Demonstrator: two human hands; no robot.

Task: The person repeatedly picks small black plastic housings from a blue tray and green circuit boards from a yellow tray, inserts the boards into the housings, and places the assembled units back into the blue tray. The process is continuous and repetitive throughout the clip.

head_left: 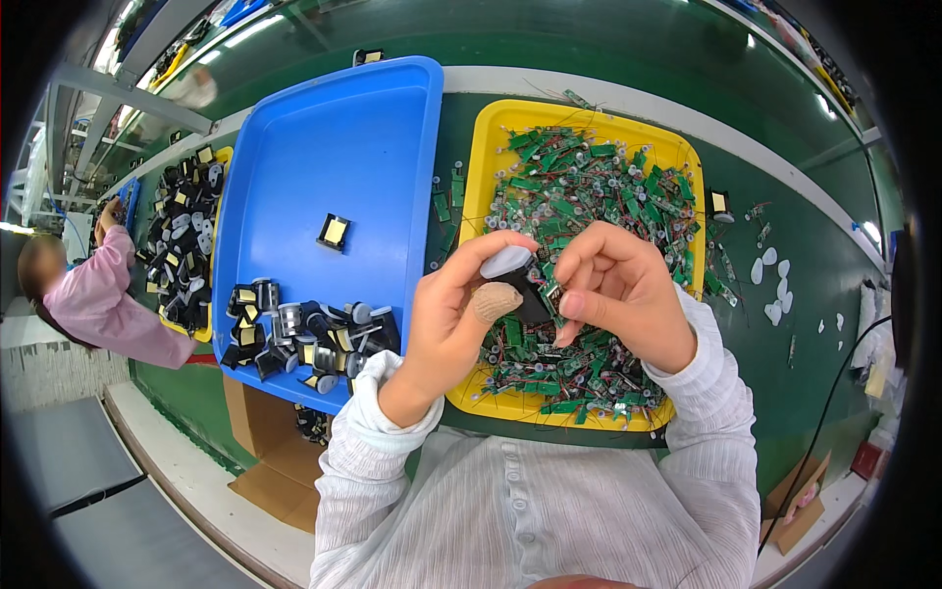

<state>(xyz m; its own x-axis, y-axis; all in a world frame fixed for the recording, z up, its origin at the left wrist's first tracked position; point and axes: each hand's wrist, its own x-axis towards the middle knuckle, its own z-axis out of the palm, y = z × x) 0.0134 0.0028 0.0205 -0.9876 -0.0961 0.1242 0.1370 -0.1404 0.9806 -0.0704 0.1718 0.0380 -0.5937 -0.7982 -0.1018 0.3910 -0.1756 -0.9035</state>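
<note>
My left hand (453,312), its thumb wrapped in a tan covering, grips a small black housing (531,302) with a grey oval top. Close against that housing, my right hand (618,290) pinches a small green circuit board (551,294) between thumb and fingers. Both hands are above a yellow tray (687,147) heaped with green circuit boards (549,196) that have thin wires and small round clear parts. To the left, a blue tray (324,147) holds a pile of black housings (314,339) near its front edge. One black housing (334,233) lies alone in its middle.
Further left, a second yellow tray (228,162) is full of similar housings, and a person in pink (118,285) sits beyond it. White oval pieces (770,257) and loose boards lie on the green table at right. A cardboard box (270,471) stands below the blue tray.
</note>
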